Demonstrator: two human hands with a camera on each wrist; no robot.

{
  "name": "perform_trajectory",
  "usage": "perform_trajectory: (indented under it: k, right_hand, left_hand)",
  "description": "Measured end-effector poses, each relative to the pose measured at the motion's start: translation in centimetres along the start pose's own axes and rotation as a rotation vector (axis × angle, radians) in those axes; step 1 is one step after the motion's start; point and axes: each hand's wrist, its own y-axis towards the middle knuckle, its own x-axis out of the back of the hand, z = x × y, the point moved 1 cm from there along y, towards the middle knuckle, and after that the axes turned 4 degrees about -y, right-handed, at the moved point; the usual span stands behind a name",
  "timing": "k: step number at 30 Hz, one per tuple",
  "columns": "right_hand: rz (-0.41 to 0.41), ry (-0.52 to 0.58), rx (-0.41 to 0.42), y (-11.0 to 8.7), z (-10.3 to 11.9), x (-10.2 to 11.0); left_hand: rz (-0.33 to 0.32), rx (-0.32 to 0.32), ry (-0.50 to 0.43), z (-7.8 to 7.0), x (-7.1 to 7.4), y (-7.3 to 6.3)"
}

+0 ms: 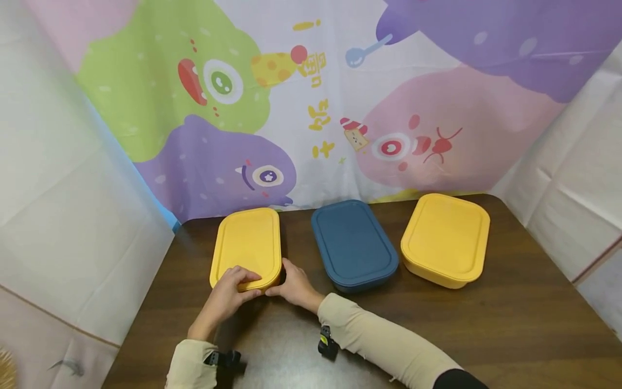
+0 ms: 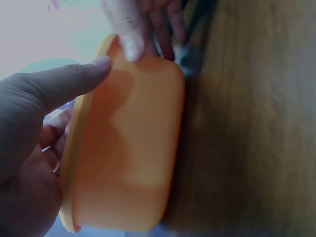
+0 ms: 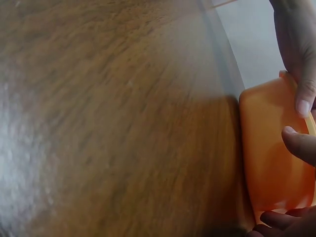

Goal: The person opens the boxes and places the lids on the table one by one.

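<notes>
At the left of the table stands a yellow lunch box with its lid on. My left hand pinches the lid's near edge, the thumb against the rim and the fingers over the top. Around the near right corner, my right hand grips the box's body, with its thumb on the front wall and fingers along the side. In the left wrist view the box's orange-looking front wall shows between both hands. What the box contains is hidden.
A dark blue lidded box stands right of the hands, and another yellow lidded box is farther right. All rest on a brown wooden table. Behind its back edge hangs a cartoon-printed cloth.
</notes>
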Motion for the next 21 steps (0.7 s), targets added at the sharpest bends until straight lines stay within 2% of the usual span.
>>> perform_trajectory:
  k: [9,14,21]
  right_hand:
    - [0.013,0.026,-0.015,0.27,0.09,-0.18]
    - [-0.029,0.046,0.007,0.40,0.08,-0.41]
    - [-0.065,0.079,0.024,0.46,0.12,-0.60]
  left_hand:
    - [-0.166,-0.141,0.084,0.31,-0.76,-0.57]
    - [-0.195,-0.148,0.076,0.35,-0.80,-0.88]
    - [-0.251,-0.230,0.076,0.72,-1.08,-0.96]
